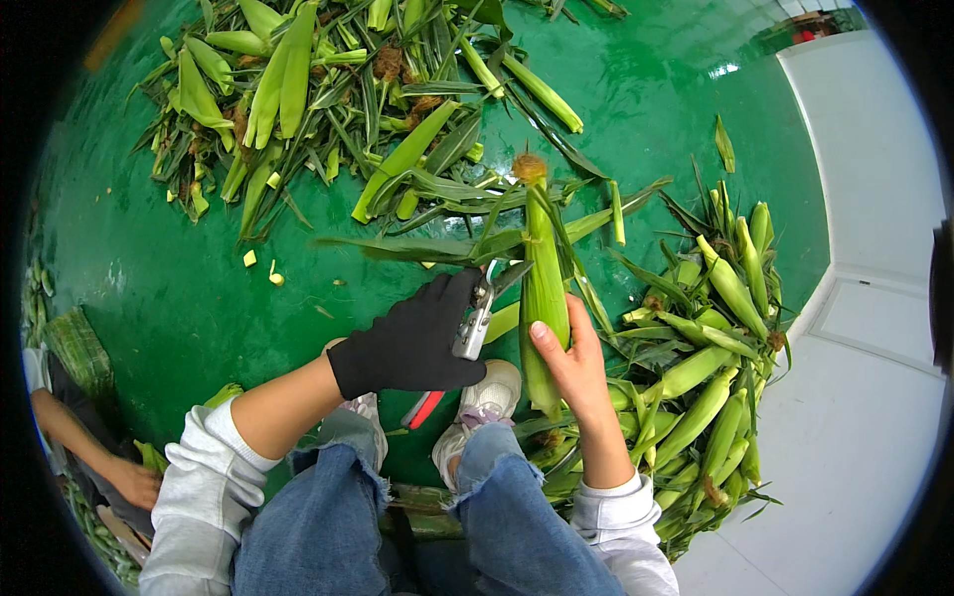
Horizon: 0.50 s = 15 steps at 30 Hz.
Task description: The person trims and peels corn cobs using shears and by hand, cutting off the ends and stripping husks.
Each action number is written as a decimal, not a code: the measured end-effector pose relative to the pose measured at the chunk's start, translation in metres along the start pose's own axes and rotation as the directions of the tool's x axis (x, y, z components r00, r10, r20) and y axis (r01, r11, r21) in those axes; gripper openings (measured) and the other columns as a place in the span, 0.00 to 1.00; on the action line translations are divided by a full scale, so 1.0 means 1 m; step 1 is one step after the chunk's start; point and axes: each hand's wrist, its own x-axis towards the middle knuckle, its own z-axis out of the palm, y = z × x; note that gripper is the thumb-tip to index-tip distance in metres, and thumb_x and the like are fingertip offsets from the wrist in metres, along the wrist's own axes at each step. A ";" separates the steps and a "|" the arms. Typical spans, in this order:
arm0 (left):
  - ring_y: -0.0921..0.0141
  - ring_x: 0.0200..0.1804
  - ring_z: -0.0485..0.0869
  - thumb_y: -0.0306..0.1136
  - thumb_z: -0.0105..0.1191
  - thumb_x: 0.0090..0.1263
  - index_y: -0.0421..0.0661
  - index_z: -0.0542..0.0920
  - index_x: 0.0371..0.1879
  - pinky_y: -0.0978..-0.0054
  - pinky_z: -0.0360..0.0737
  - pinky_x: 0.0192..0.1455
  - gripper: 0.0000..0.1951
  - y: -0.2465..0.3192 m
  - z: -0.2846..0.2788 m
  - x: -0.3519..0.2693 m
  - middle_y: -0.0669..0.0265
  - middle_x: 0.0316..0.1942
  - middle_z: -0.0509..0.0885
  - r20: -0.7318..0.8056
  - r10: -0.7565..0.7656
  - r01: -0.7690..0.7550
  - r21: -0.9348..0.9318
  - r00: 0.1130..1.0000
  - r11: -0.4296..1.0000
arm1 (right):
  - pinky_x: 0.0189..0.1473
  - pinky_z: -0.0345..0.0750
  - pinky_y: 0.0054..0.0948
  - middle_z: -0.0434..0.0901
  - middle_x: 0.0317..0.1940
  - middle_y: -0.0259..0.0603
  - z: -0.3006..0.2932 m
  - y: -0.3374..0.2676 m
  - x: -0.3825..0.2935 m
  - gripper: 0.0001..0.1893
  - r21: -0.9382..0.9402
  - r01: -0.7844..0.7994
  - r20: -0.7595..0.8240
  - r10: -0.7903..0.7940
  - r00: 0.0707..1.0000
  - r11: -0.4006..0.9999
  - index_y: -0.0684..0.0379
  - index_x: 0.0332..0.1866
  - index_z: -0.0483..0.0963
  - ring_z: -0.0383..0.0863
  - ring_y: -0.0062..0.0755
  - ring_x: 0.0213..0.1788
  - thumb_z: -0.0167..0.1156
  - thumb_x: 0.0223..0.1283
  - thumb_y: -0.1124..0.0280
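In the middle of the head view, my left hand (417,335), in a black glove, is closed around pruning shears (474,325) with metal jaws and a red handle end. The jaws are beside long green leaves, close to an ear of corn in its husk (542,298). My bare right hand (574,357) grips that ear low on its side. The ear is roughly upright in the picture, with brown silk (529,168) at its top end. Whether the blades touch a leaf cannot be told.
A heap of husks and leaves (298,97) covers the green floor (223,298) at upper left. Unhusked corn ears (693,372) are piled on the right by a white wall (879,357). A co-worker's arm (97,454) shows at far left. Small cut pieces (249,258) lie on the floor.
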 end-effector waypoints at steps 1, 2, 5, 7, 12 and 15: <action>0.42 0.51 0.70 0.45 0.60 0.47 0.40 0.51 0.61 0.52 0.71 0.51 0.45 -0.001 -0.001 -0.002 0.41 0.52 0.65 -0.001 -0.004 0.004 0.001 1.000 1.000 | 0.48 0.69 0.31 0.71 0.43 0.48 -0.002 -0.005 0.000 0.28 -0.148 0.046 -0.020 -0.050 0.999 0.988 0.65 0.54 0.66 0.73 0.39 0.45 0.61 0.53 0.57; 0.44 0.54 0.68 0.45 0.61 0.47 0.39 0.48 0.63 0.55 0.69 0.54 0.47 -0.001 -0.004 -0.004 0.41 0.56 0.61 0.058 -0.053 0.053 -0.003 0.997 0.999 | 0.47 0.70 0.33 0.71 0.43 0.50 -0.004 -0.010 0.000 0.29 -0.252 0.063 -0.021 -0.071 0.997 0.966 0.66 0.54 0.66 0.73 0.43 0.45 0.62 0.52 0.56; 0.46 0.58 0.66 0.45 0.62 0.47 0.39 0.45 0.66 0.58 0.67 0.58 0.51 -0.005 -0.009 -0.005 0.40 0.62 0.57 0.178 -0.085 0.091 -0.026 0.980 0.996 | 0.47 0.70 0.34 0.70 0.43 0.51 -0.011 -0.008 0.000 0.29 -0.410 0.098 -0.118 -0.160 0.980 0.907 0.65 0.53 0.66 0.73 0.45 0.45 0.62 0.51 0.55; 0.46 0.59 0.66 0.46 0.62 0.47 0.39 0.45 0.66 0.58 0.67 0.58 0.51 -0.010 -0.009 -0.008 0.40 0.62 0.57 0.242 -0.081 0.092 -0.036 0.967 0.995 | 0.46 0.71 0.36 0.70 0.41 0.50 -0.011 -0.014 0.001 0.29 -0.406 0.072 -0.153 -0.145 0.978 0.911 0.64 0.52 0.67 0.72 0.46 0.44 0.64 0.49 0.55; 0.47 0.62 0.63 0.50 0.58 0.52 0.38 0.48 0.65 0.61 0.64 0.61 0.47 -0.031 0.003 -0.016 0.41 0.62 0.58 0.120 0.076 -0.076 -0.009 0.990 0.997 | 0.42 0.71 0.36 0.69 0.37 0.48 -0.002 -0.022 -0.003 0.29 -0.672 0.180 -0.023 -0.263 0.965 0.718 0.65 0.50 0.68 0.72 0.47 0.40 0.66 0.45 0.57; 0.49 0.59 0.66 0.50 0.58 0.51 0.37 0.50 0.64 0.60 0.66 0.59 0.46 -0.028 0.001 -0.016 0.42 0.58 0.63 0.109 0.110 -0.105 -0.050 0.988 0.993 | 0.41 0.72 0.37 0.69 0.37 0.47 -0.006 -0.023 -0.004 0.29 -0.709 0.162 -0.039 -0.267 0.963 0.686 0.63 0.50 0.68 0.72 0.47 0.41 0.66 0.44 0.57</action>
